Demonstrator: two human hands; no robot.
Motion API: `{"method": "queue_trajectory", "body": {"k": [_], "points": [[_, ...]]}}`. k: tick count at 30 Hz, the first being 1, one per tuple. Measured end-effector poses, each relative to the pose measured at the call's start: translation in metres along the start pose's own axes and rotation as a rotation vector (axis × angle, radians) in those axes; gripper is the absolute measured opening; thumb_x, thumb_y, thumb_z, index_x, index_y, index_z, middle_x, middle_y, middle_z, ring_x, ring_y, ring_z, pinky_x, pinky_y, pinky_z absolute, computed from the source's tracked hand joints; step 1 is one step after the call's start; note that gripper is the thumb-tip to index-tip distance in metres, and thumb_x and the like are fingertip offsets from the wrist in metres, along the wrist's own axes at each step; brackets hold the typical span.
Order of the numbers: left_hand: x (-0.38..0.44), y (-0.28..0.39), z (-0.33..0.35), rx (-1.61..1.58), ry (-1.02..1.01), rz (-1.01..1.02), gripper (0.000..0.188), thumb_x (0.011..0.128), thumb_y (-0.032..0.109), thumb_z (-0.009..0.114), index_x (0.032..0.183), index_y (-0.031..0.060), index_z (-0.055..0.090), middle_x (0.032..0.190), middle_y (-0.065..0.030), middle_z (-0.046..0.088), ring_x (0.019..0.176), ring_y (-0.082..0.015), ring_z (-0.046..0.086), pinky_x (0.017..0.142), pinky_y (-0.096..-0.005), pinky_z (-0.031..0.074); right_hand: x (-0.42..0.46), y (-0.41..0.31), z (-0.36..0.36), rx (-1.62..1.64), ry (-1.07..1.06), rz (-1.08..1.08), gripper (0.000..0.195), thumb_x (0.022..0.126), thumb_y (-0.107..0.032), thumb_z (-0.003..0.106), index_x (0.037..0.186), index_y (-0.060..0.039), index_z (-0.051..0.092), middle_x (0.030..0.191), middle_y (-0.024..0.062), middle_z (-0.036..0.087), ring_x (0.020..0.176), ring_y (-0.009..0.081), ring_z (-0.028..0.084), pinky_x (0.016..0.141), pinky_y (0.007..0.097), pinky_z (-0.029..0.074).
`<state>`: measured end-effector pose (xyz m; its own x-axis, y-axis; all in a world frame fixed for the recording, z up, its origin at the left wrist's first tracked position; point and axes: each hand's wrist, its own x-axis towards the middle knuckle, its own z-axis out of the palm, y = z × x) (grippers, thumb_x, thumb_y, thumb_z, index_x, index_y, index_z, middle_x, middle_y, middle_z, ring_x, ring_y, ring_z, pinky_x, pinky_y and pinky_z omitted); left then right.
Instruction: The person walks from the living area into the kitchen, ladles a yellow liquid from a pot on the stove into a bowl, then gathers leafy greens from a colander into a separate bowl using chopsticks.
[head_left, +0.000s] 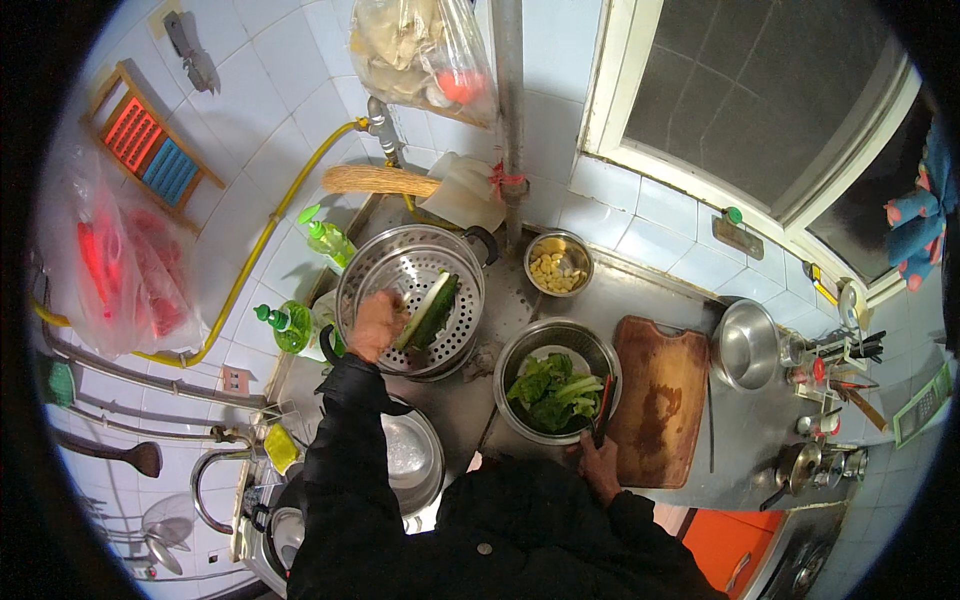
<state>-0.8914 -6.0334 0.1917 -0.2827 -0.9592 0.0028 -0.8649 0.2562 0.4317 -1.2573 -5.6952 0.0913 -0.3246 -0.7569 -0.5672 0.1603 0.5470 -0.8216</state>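
Observation:
My left hand (377, 324) is over the left side of a perforated steel steamer pot (465, 330), beside a piece of cucumber (435, 315) with its pale cut face showing; whether the fingers touch it is blurred. My right hand (598, 459) grips a knife (604, 405) with a dark handle and a reddish edge, at the right rim of a steel bowl (504, 401). Green leafy vegetables (555, 391) lie in that bowl. Right of it is a wooden cutting board (652, 450) with a wet patch.
A small steel bowl of peeled garlic cloves (556, 271) stands behind. An empty steel basin (746, 345) is right of the board. Green soap bottles (294, 328) stand left of the steamer, a large pan (409, 457) nearer me. A faucet (202, 480) is at the left.

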Motion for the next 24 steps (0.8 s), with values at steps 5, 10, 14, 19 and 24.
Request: {"method": "queue_trajectory", "body": {"k": [5,10,14,19,24], "points": [[0.012,0.033,0.043,0.061,-0.152,0.043,0.023,0.084,0.018,0.075,0.092,-0.0029,0.076,0.092,-0.0286,0.072,0.094,-0.0449,0.073,0.085,-0.0507,0.058,0.015,0.028,-0.002,-0.141,0.009,-0.031,0.036,0.108,-0.034,0.061,0.099,0.0008,0.063,0.083,0.0123,0.074,0.053,0.0123,0.054,0.05,0.0375,0.042],[0.019,-0.006,0.07,0.231,-0.083,-0.07,0.025,0.084,0.02,0.075,0.087,-0.0049,0.074,0.091,-0.0286,0.073,0.091,-0.0457,0.073,0.082,-0.0516,0.059,0.009,0.021,-0.001,-0.076,-0.032,-0.144,0.038,0.106,-0.035,0.063,0.099,0.0021,0.062,0.077,0.0102,0.074,0.048,0.0102,0.053,0.045,0.0318,0.042],[0.018,-0.026,0.063,0.263,0.072,-0.103,0.018,0.084,0.018,0.074,0.085,0.0,0.075,0.088,-0.0265,0.073,0.086,-0.0453,0.073,0.077,-0.0523,0.059,0.003,0.007,0.0,-0.045,-0.022,-0.035,0.038,0.106,-0.036,0.063,0.103,0.0019,0.061,0.079,0.0111,0.075,0.047,0.0108,0.052,0.045,0.0324,0.041],[0.021,-0.012,0.053,0.102,0.109,-0.123,0.019,0.082,0.019,0.079,0.09,0.0016,0.078,0.09,-0.0253,0.073,0.082,-0.0419,0.073,0.077,-0.0497,0.058,0.002,0.0,-0.001,-0.005,-0.035,-0.052,0.039,0.107,-0.038,0.062,0.105,0.0009,0.06,0.083,0.0123,0.076,0.048,0.0107,0.051,0.045,0.032,0.041],[0.015,-0.013,0.087,0.124,0.012,-0.033,0.014,0.086,0.014,0.074,0.092,0.0012,0.076,0.087,-0.0266,0.072,0.084,-0.0446,0.072,0.079,-0.0514,0.059,0.006,0.009,0.001,-0.019,-0.046,-0.056,0.039,0.107,-0.038,0.062,0.105,0.0006,0.059,0.084,0.0129,0.076,0.048,0.0104,0.05,0.045,0.0313,0.041]]}}
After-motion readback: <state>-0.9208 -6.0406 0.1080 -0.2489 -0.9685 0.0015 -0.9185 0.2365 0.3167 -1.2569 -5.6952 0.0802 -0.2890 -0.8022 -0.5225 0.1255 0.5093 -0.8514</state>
